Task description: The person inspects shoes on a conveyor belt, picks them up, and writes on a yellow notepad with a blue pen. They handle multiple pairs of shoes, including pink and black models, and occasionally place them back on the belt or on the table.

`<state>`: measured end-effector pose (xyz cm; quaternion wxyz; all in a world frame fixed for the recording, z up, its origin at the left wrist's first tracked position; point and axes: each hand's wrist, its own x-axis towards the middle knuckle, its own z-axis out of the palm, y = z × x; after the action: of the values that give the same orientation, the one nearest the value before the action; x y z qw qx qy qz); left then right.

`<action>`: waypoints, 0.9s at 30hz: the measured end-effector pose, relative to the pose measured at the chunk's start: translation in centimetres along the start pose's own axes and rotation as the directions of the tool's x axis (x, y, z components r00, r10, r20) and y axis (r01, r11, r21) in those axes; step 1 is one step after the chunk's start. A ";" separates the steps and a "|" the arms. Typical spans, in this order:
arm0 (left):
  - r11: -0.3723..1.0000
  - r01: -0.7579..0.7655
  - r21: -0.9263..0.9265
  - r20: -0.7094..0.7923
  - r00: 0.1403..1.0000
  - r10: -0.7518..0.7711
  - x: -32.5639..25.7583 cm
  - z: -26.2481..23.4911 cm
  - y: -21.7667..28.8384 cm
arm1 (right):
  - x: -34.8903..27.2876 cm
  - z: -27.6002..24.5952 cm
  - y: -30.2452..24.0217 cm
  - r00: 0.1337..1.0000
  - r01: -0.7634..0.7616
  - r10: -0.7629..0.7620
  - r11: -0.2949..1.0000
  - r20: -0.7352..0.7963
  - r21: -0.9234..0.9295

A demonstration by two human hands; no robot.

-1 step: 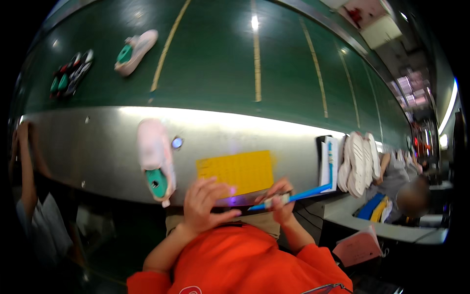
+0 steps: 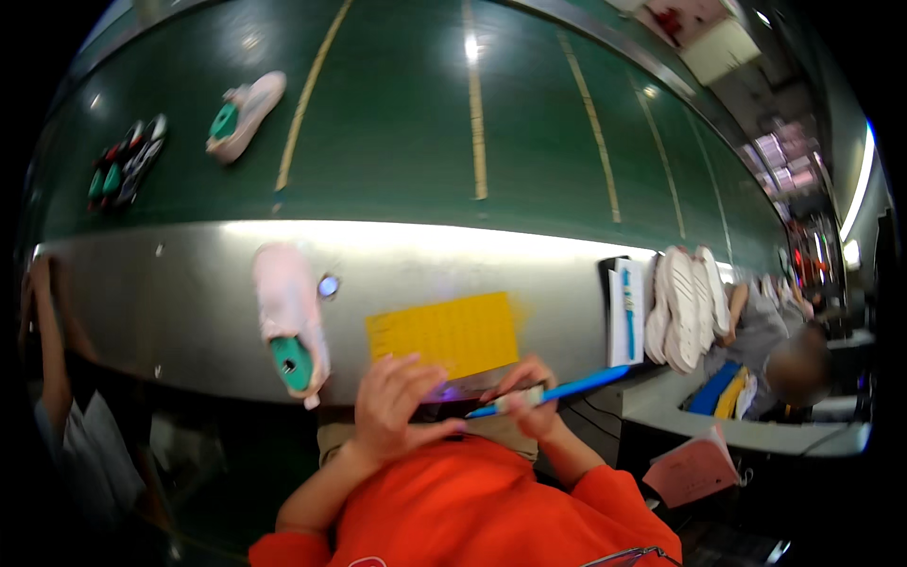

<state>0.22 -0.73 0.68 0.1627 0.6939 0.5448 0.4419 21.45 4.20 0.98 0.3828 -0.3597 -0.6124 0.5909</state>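
The right hand [image 2: 534,402] pinches a blue-handled brush [image 2: 557,390]; the left hand [image 2: 397,406] curls over something hidden, so brush slowly.

No change seen: earlier picture was taken at same moment. Left hand [image 2: 392,406] was cupped over small dark object with purple glow [image 2: 452,392], exactly as earlier. Right hand [image 2: 529,402] pinched blue pen-shaped tool [image 2: 567,387] at same slant. Pale pink shoe with teal insole [image 2: 291,321] lay at same spot on grey metal counter [image 2: 189,302].
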 end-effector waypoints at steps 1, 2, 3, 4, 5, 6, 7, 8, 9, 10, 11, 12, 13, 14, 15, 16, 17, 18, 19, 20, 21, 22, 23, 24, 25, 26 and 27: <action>1.000 0.028 0.007 0.093 0.995 -0.029 0.6 -0.2 1.5 | -0.4 -0.1 -0.3 0.996 0.013 -0.003 0.994 0.090 -0.104; 1.000 0.024 -0.013 0.128 0.992 -0.023 0.9 0.3 2.4 | -0.4 0.1 -1.4 0.992 0.052 -0.032 0.985 0.121 -0.163; 0.999 0.024 -0.025 0.161 0.987 -0.019 1.0 0.8 3.1 | -0.3 0.4 -2.5 0.986 0.091 -0.056 0.972 0.159 -0.218; 0.999 -0.004 -0.034 0.165 0.986 0.009 1.0 1.4 3.5 | -0.7 0.7 -2.4 0.993 0.033 -0.022 0.995 0.113 -0.099; 0.999 -0.029 -0.043 0.168 0.985 0.036 1.1 2.2 3.7 | -1.0 0.5 -2.6 0.998 -0.004 0.010 0.995 0.056 -0.101; 0.998 -0.046 -0.045 0.174 0.983 0.053 1.2 2.8 3.8 | -1.4 0.3 -2.5 0.999 -0.045 0.045 0.995 0.005 -0.089; 0.997 -0.059 -0.047 0.173 0.983 0.067 1.6 3.3 4.0 | -1.9 0.1 -2.5 0.996 -0.085 0.082 0.994 -0.045 -0.072; 0.996 -0.072 -0.049 0.170 0.982 0.079 2.1 3.9 4.2 | -2.3 -0.6 -1.6 0.998 -0.037 0.035 0.999 -0.058 -0.030; 0.996 -0.075 -0.042 0.167 0.983 0.081 2.4 4.4 4.4 | -2.1 -1.5 -1.6 0.998 -0.010 0.003 0.995 -0.067 -0.101; 0.996 -0.081 -0.026 0.146 0.986 0.084 2.9 4.9 4.6 | -1.7 -2.9 -2.1 0.997 0.021 -0.033 0.984 -0.069 -0.177; 0.996 -0.086 -0.011 0.123 0.989 0.087 3.6 5.5 4.8 | -2.1 -4.5 -1.7 0.985 -0.042 0.027 0.996 -0.171 -0.081; 0.996 -0.087 0.003 0.097 0.992 0.086 4.3 5.9 5.1 | -2.4 -6.0 -1.6 0.959 -0.083 0.086 0.996 -0.270 0.021; 0.994 -0.111 0.007 0.113 0.988 0.109 5.2 6.9 5.4 | -3.7 -8.2 -0.6 0.857 -0.154 0.285 0.937 -0.429 0.314; 0.991 -0.126 0.040 0.115 0.986 0.120 6.1 7.7 5.3 | -3.8 -10.3 -0.8 0.791 -0.116 0.144 0.990 -0.595 0.085; 0.988 -0.138 0.069 0.115 0.985 0.130 7.1 8.6 5.2 | -3.4 -12.5 -1.4 0.701 -0.113 -0.030 0.982 -0.712 -0.153; 0.984 -0.135 0.118 0.146 0.982 0.117 7.9 9.7 4.9 | -2.7 -14.0 -1.5 0.658 -0.256 -0.155 0.874 -0.737 -0.413; 0.980 -0.132 0.151 0.165 0.981 0.107 8.8 10.8 4.8 | -2.2 -15.2 -1.4 0.630 -0.397 -0.286 0.680 -0.722 -0.616; 0.976 -0.135 0.173 0.181 0.978 0.103 9.7 12.1 4.8 | -2.2 -16.3 -0.9 0.654 -0.394 -0.364 0.583 -0.663 -0.710; 0.971 -0.139 0.196 0.195 0.976 0.100 10.5 13.2 5.0 | -2.2 -17.3 -0.4 0.677 -0.387 -0.436 0.475 -0.593 -0.791; 0.959 -0.147 0.242 0.219 0.971 0.093 11.1 14.2 4.9 | -2.0 -17.8 -0.3 0.699 -0.375 -0.498 0.356 -0.514 -0.856; 0.946 -0.147 0.288 0.244 0.967 0.076 11.5 15.3 4.7 | -2.0 -17.8 -0.4 0.706 -0.393 -0.462 0.374 -0.537 -0.840; 0.931 -0.148 0.335 0.265 0.962 0.057 11.8 15.9 4.7 | -2.0 -17.7 -0.6 0.713 -0.410 -0.426 0.392 -0.557 -0.824; 0.928 -0.140 0.345 0.243 0.968 0.056 12.0 16.2 4.6 | -1.9 -17.7 -0.7 0.719 -0.425 -0.390 0.408 -0.575 -0.808; 0.928 -0.132 0.350 0.229 0.972 0.052 11.9 16.5 4.7 | -2.0 -17.9 -0.4 0.727 -0.430 -0.368 0.412 -0.579 -0.803; 0.927 -0.124 0.355 0.215 0.975 0.049 11.9 16.7 4.8 | -2.0 -18.2 0.1 0.736 -0.434 -0.347 0.417 -0.581 -0.799; 0.935 -0.096 0.342 0.205 0.978 0.026 12.0 16.7 5.0 | -2.0 -18.5 0.4 0.744 -0.438 -0.327 0.421 -0.583 -0.795; 0.942 -0.064 0.331 0.200 0.980 -0.003 12.0 16.5 5.0 | -2.0 -18.5 0.5 0.762 -0.446 -0.306 0.392 -0.571 -0.805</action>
<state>16.54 12.48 0.26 0.0885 0.7603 0.5823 0.2740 38.85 10.72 0.59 0.2760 -0.7142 -0.6432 0.0076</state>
